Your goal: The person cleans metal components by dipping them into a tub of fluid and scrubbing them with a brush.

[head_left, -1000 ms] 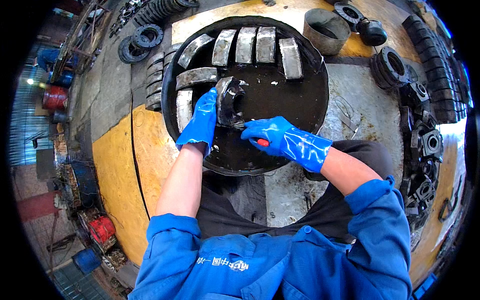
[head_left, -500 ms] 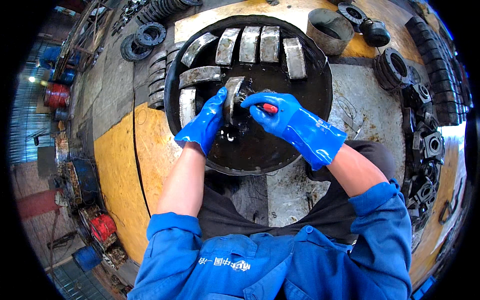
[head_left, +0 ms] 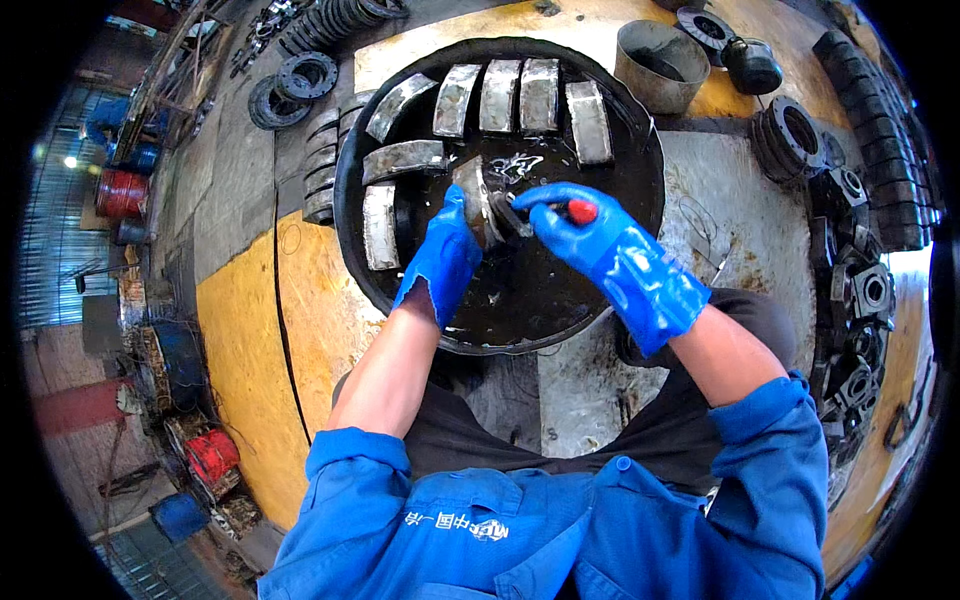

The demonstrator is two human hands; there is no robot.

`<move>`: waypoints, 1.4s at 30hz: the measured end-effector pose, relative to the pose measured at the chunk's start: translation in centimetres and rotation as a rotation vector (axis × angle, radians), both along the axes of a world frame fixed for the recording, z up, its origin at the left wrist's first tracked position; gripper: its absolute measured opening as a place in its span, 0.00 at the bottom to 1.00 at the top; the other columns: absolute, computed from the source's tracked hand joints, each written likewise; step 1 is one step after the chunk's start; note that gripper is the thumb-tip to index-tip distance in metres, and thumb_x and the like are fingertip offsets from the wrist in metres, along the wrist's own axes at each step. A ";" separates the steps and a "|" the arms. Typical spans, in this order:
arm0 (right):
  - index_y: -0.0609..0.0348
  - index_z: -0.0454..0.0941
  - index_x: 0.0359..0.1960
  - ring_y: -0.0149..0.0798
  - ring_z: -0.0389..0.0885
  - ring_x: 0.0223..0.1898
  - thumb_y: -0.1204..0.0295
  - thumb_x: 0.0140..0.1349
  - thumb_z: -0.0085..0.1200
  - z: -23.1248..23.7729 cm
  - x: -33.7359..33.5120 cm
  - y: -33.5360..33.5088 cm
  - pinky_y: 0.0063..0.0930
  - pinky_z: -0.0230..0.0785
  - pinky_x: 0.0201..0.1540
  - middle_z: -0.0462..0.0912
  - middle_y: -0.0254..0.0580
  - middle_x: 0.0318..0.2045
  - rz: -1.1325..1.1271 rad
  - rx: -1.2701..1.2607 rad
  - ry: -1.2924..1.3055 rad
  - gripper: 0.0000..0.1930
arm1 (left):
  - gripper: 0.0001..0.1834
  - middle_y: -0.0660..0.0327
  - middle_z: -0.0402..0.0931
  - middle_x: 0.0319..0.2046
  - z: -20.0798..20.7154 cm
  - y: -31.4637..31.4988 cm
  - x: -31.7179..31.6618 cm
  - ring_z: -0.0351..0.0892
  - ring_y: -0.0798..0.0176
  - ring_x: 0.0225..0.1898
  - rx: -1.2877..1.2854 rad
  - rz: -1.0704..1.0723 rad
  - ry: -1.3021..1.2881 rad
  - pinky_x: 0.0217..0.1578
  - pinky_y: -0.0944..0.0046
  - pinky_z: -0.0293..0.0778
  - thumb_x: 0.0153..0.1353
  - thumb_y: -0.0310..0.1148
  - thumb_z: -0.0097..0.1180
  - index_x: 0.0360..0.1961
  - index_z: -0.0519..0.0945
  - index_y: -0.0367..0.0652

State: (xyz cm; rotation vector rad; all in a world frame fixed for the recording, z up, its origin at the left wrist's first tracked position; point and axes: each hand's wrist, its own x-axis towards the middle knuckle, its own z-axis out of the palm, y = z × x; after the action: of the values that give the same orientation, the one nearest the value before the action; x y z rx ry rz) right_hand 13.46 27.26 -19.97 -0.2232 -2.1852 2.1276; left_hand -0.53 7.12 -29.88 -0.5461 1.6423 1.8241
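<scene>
My left hand [head_left: 447, 250], in a blue rubber glove, grips a curved metal block [head_left: 474, 205] from its left side, over dark liquid in a round black tub [head_left: 655, 190]. My right hand [head_left: 585, 225], gloved the same, is closed round a red-handled tool [head_left: 582, 211]. The tool's dark head [head_left: 514, 214] is at the block's right side; whether it is a brush I cannot tell. More curved metal blocks stand along the tub's far side, such as one block [head_left: 588, 122] at the right, and others lie at the left, such as one pale block [head_left: 380, 226].
A metal bucket [head_left: 662, 68] stands beyond the tub at the right, beside a dark round pot [head_left: 752, 66]. Dark metal rings [head_left: 795, 135] and several machined parts [head_left: 872, 291] line the right. At the left are stacked rings [head_left: 306, 76] and a red cable reel [head_left: 210, 455].
The held block has tilted, showing more of its right side. My right hand and its tool have shifted right and slightly nearer; my left hand has also moved a little right.
</scene>
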 end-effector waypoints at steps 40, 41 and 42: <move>0.54 0.91 0.52 0.29 0.87 0.43 0.72 0.73 0.60 -1.6 2.1 0.7 0.28 0.82 0.50 0.92 0.36 0.43 0.076 -0.093 -0.249 0.10 | 0.39 0.57 0.70 0.77 2.4 -0.7 4.7 0.70 0.44 0.75 0.342 0.210 -0.213 0.77 0.40 0.63 0.82 0.65 0.29 0.80 0.68 0.52; 0.53 0.90 0.53 0.27 0.85 0.39 0.71 0.74 0.60 -1.8 1.9 0.0 0.26 0.81 0.45 0.92 0.35 0.41 0.097 -0.097 -0.239 0.11 | 0.37 0.56 0.69 0.77 -0.6 -3.1 3.8 0.72 0.44 0.73 0.396 0.200 -0.231 0.75 0.42 0.66 0.83 0.63 0.31 0.80 0.67 0.53; 0.52 0.90 0.55 0.25 0.84 0.36 0.70 0.75 0.61 -2.4 2.0 0.1 0.24 0.80 0.40 0.91 0.33 0.39 0.095 -0.094 -0.242 0.12 | 0.37 0.55 0.69 0.77 -1.5 -3.4 3.7 0.73 0.44 0.73 0.427 0.167 -0.199 0.75 0.42 0.68 0.83 0.63 0.32 0.80 0.67 0.53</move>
State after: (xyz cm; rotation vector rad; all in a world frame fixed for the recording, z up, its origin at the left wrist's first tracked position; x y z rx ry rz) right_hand 15.47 27.33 -22.41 -0.4119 -2.2644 2.3698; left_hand 3.14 3.70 -31.41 -0.6593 1.0603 2.0886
